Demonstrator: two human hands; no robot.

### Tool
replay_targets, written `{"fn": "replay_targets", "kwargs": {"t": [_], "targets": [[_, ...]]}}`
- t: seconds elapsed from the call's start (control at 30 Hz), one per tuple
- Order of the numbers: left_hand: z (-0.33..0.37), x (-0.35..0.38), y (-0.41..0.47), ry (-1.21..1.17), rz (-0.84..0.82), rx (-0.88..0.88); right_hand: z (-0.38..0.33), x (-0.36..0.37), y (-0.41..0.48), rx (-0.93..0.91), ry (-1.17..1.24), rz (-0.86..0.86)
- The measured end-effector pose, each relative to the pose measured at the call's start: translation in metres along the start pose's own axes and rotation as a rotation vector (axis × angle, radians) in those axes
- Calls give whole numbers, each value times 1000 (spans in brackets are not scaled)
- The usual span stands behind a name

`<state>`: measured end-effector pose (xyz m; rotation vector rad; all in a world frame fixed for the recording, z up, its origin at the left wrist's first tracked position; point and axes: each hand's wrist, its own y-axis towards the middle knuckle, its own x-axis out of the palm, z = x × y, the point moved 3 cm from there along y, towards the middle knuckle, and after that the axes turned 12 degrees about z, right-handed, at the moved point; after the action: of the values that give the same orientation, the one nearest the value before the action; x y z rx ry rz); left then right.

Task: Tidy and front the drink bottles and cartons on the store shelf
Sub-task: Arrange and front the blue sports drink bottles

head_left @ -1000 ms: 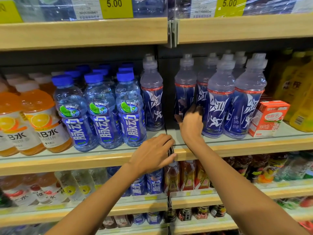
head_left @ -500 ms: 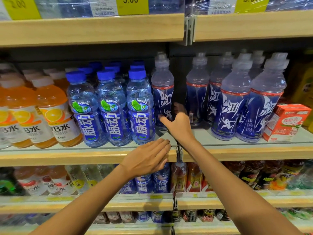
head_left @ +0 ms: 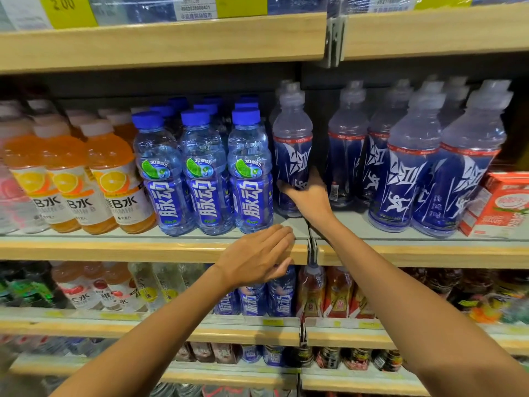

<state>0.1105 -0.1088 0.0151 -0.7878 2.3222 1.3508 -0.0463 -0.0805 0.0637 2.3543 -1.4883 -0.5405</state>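
right hand [head_left: 310, 197] fingers around sports bottle [head_left: 292, 144] base, left hand [head_left: 254, 257] flat

Left forearm [head_left: 160, 333] bare from wrist to near edge, right forearm [head_left: 400, 296] likewise bare, left grip [head_left: 254, 259] with bare fingers, knuckles showing, right grip [head_left: 310, 199] bare, slightly blurred

Bare shelf [head_left: 353, 220] lies open between blue-capped bottles [head_left: 249, 173] and front sport bottles [head_left: 406, 179].
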Motion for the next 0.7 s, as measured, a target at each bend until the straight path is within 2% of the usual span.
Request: {"fn": "replay_targets", "kwargs": {"t": [0.13,0.23,0.27,0.37,0.43,0.57,0.7], "targets": [[1,-7,7,-84,-49,-113,-3,-25,-8,-12,-44,13],[1,-14,14,-274,-133,-435,-15,-51,-18,-26,-91,12],[1,-18,18,-336,-111,-573,-17,-59,-23,-24,-96,-1],[-3,-37,41,-719,114,-1055,-25,-80,-41,-35,-43,-58],[-10,-49,69,-1016,261,-1265,-28,-89,-55,-47,-14,-83],[-20,-65,117,-1252,373,-1428,-31,-91,-85,-50,11,-118],[-13,-71,130,-1267,505,-1561,-38,-84,-103,-110,-21,-114]]}}
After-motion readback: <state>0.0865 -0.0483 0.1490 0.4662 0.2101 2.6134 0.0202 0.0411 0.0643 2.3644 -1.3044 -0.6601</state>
